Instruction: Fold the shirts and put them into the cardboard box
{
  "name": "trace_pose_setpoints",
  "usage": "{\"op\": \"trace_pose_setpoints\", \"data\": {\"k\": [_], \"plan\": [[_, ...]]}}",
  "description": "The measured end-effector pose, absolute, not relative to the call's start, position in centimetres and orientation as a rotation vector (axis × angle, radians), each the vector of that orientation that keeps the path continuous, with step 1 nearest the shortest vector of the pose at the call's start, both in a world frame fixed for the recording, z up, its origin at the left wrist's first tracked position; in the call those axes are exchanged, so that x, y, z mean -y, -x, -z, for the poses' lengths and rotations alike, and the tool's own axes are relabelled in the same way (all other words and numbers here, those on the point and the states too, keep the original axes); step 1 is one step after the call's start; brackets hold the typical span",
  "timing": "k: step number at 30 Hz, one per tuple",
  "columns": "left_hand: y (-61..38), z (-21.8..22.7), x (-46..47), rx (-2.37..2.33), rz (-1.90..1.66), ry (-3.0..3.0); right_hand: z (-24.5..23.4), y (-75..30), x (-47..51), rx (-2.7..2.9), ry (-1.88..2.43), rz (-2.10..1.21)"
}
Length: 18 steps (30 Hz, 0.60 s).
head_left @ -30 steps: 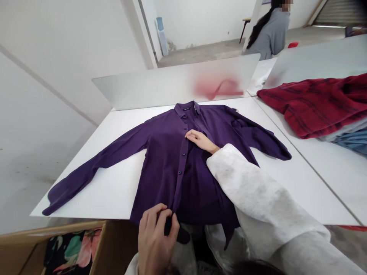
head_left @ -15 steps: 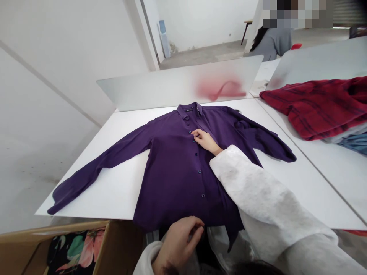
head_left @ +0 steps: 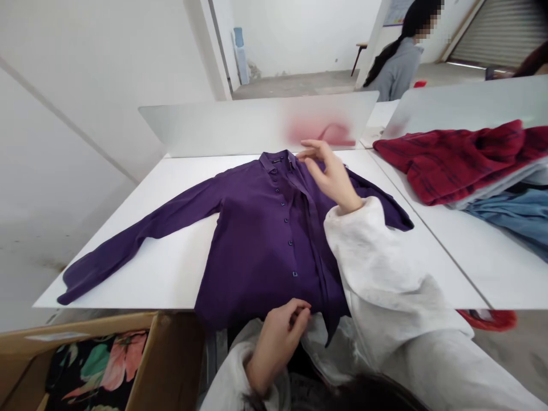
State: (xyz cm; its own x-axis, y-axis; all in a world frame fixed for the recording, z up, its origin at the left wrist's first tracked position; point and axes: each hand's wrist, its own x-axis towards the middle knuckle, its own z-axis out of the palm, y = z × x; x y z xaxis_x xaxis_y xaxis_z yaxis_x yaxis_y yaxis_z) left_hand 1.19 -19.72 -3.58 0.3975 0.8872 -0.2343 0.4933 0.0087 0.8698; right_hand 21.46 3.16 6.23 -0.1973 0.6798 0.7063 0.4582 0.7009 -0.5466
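Note:
A dark purple button-up shirt [head_left: 252, 245] lies face up on the white table, collar away from me. Its front is unfastened, and a row of small square buttons runs down the left-hand edge. Over the upper right of the shirt, near the collar [head_left: 269, 162], my right hand [head_left: 331, 174] is raised with its fingers apart, holding nothing. My left hand [head_left: 280, 339] is at the shirt's lower hem by the near table edge. Its fingers curl in close to the thumb, and no cloth shows between them.
A cardboard box [head_left: 156, 354] with floral cloth [head_left: 103, 365] stands below the table at left. Red plaid clothing [head_left: 454, 162] and blue cloth [head_left: 514, 211] are piled at right. A frosted divider [head_left: 222, 128] lines the back. A person in grey [head_left: 396, 71] is beyond it.
My right hand has left the button edge and risen away toward the collar, its fingers spreading. The shirt's right front panel now lies further open. My left hand stays near the hem.

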Motion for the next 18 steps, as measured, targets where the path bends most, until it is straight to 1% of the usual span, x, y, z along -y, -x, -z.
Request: {"op": "trace_pose_setpoints", "data": {"k": [3,6,9,11,15,18], "plan": [[-2.4,4.3,20.7,-1.150,-0.414,-1.691,-9.3,-22.3,1.3,1.952,0.901,-0.314],[-3.1,5.2,21.0,-1.059,-0.395,-1.679,-9.7,-23.4,5.5,2.196,0.990,-0.379],[-3.8,6.0,20.9,-1.023,-0.380,-1.660,-8.1,-25.1,9.7,2.367,1.160,-0.434],[-4.4,6.3,20.8,-1.048,-0.387,-1.725,-6.4,-26.7,13.0,2.347,1.309,-0.466],[-5.4,5.9,20.7,-1.139,-0.465,-1.969,-2.5,-30.0,21.0,2.006,1.625,-0.565],[-5.9,5.6,20.4,-1.036,-0.485,-2.240,0.7,-32.1,26.1,1.676,1.826,-0.736]]}}
